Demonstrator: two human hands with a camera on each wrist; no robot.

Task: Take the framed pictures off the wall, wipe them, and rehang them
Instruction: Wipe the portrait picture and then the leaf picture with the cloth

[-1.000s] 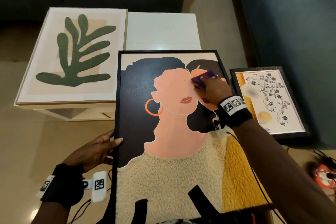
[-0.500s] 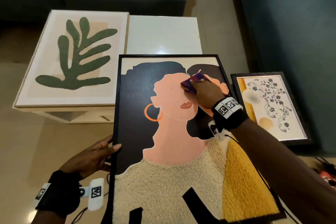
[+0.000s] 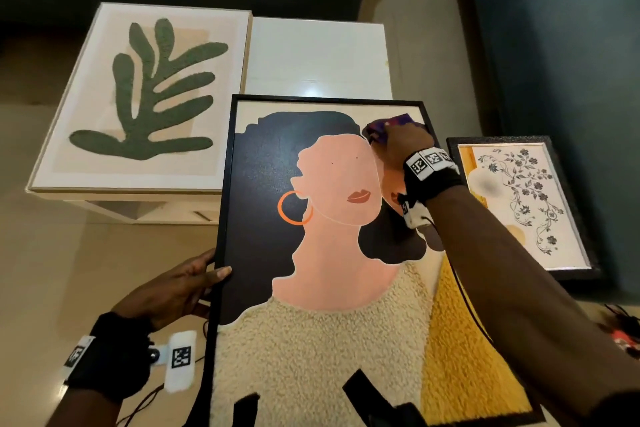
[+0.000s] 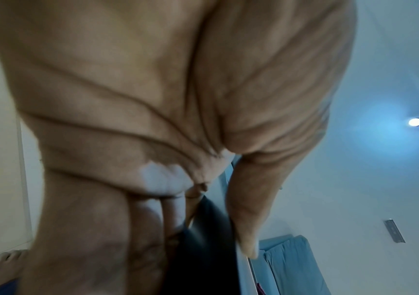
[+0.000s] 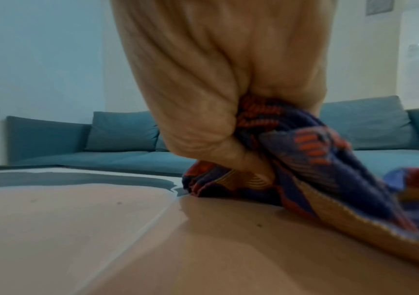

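Left hand [image 3: 173, 291] grips the portrait picture [image 3: 322, 270] by its thin black left rim, probably steadying it for wiping. Beyond, toward the top right corner, the right hand [image 3: 401, 146] bunches a patterned woven cloth [image 3: 388, 126] against the smooth, glossy face.

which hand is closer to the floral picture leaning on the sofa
Right. The right hand wipes with the cloth just left of the floral picture; the left hand holds the portrait's far edge.
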